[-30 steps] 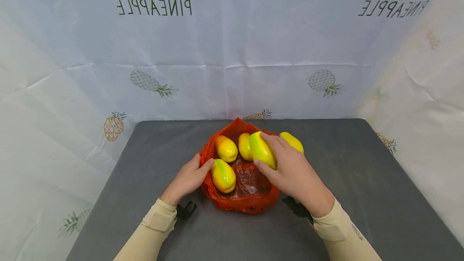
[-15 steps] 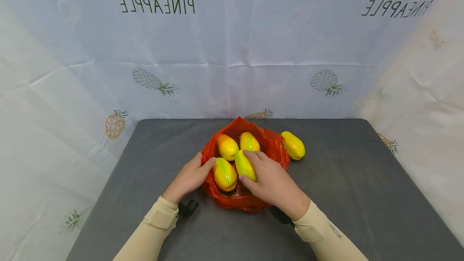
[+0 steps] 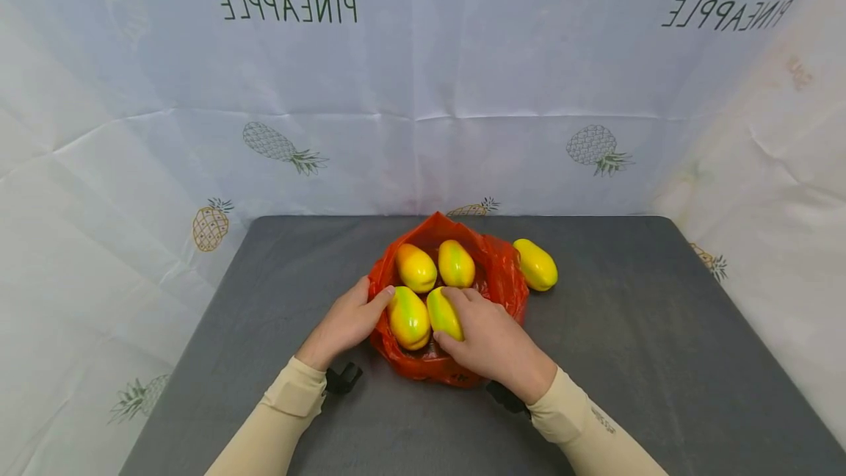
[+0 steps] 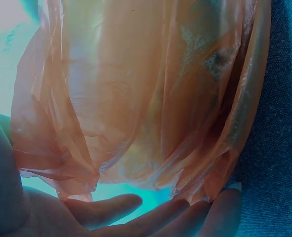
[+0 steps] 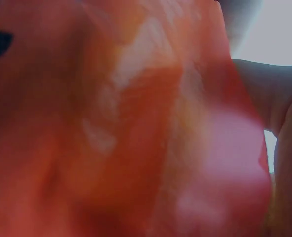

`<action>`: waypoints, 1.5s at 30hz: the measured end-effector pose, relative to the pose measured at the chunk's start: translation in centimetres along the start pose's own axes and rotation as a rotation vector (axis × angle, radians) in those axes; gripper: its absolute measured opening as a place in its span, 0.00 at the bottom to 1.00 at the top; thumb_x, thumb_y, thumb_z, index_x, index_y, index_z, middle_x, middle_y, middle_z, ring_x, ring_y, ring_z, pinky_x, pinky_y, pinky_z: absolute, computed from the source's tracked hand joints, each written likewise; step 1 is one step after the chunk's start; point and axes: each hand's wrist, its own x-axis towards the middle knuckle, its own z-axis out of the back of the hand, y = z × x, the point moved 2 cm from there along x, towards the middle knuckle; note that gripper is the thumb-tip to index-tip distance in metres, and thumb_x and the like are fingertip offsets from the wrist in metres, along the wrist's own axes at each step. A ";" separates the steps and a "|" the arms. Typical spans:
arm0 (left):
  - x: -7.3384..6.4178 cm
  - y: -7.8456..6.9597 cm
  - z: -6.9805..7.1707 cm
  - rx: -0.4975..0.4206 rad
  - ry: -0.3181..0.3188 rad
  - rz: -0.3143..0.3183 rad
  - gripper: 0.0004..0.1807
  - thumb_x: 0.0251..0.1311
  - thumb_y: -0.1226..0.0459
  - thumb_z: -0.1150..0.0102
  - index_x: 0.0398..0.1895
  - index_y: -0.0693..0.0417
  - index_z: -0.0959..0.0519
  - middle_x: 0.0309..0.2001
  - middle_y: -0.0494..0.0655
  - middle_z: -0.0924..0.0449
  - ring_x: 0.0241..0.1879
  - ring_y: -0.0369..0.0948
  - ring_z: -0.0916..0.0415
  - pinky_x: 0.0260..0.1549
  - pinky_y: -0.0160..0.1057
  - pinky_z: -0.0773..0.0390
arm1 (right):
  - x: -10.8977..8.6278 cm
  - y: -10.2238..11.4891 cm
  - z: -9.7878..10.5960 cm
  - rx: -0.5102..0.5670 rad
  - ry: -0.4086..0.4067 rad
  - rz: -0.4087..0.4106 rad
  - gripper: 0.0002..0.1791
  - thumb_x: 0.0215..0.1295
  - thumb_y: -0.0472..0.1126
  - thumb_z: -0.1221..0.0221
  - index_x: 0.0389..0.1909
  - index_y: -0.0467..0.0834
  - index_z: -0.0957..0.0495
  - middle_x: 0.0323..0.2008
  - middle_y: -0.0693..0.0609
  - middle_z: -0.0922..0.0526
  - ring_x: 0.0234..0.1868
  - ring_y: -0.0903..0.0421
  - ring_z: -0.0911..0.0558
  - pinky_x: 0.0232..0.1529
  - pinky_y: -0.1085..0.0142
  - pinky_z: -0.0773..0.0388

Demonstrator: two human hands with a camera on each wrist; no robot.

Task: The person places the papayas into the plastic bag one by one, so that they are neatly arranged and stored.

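Note:
A red plastic bag (image 3: 507,274) stands with its mouth spread in the middle of the table. My left hand (image 3: 344,324) grips its left rim, thumb over the edge; in the left wrist view the fingers (image 4: 180,217) lie against the outside of the bag (image 4: 121,94). Inside the bag my right hand (image 3: 494,338) holds a yellow-green mango (image 3: 441,314) low down, its far side hidden by the fingers. Close to it lie a front-left mango (image 3: 408,319), a back-left mango (image 3: 416,269) and a back-right mango (image 3: 456,264). Red film (image 5: 136,138) fills most of the right wrist view, blurred.
Just outside the bag, at its right, another yellow mango (image 3: 537,266) lies on the dark grey table (image 3: 634,344). A white cloth (image 3: 529,57) with pineapple prints hangs behind and along both sides.
My right hand has carried its mango left and down into the bag, beside the front-left one. This uncovers the back-right mango and the one outside. My left hand stays at the rim.

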 end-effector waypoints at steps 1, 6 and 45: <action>0.0 0.0 0.0 -0.003 -0.001 -0.001 0.28 0.80 0.44 0.47 0.67 0.55 0.26 0.52 0.51 0.20 0.50 0.47 0.23 0.54 0.49 0.24 | 0.0 0.0 -0.1 0.000 0.004 -0.001 0.35 0.68 0.52 0.28 0.71 0.45 0.26 0.55 0.49 0.17 0.40 0.57 0.21 0.44 0.60 0.17; 0.1 0.0 0.0 -0.014 -0.002 -0.005 0.28 0.80 0.45 0.47 0.67 0.56 0.26 0.52 0.51 0.20 0.50 0.47 0.23 0.55 0.49 0.23 | 0.1 0.0 -0.3 0.004 0.025 -0.011 0.34 0.66 0.52 0.27 0.68 0.44 0.26 0.46 0.51 0.20 0.36 0.57 0.23 0.39 0.62 0.20; 0.4 0.3 -0.4 0.007 -0.003 0.016 0.26 0.80 0.43 0.48 0.64 0.53 0.26 0.44 0.51 0.23 0.45 0.47 0.24 0.45 0.43 0.26 | 0.3 -1.8 6.4 0.046 -0.121 -0.002 0.32 0.75 0.53 0.34 0.73 0.42 0.26 0.69 0.44 0.18 0.62 0.46 0.16 0.63 0.45 0.16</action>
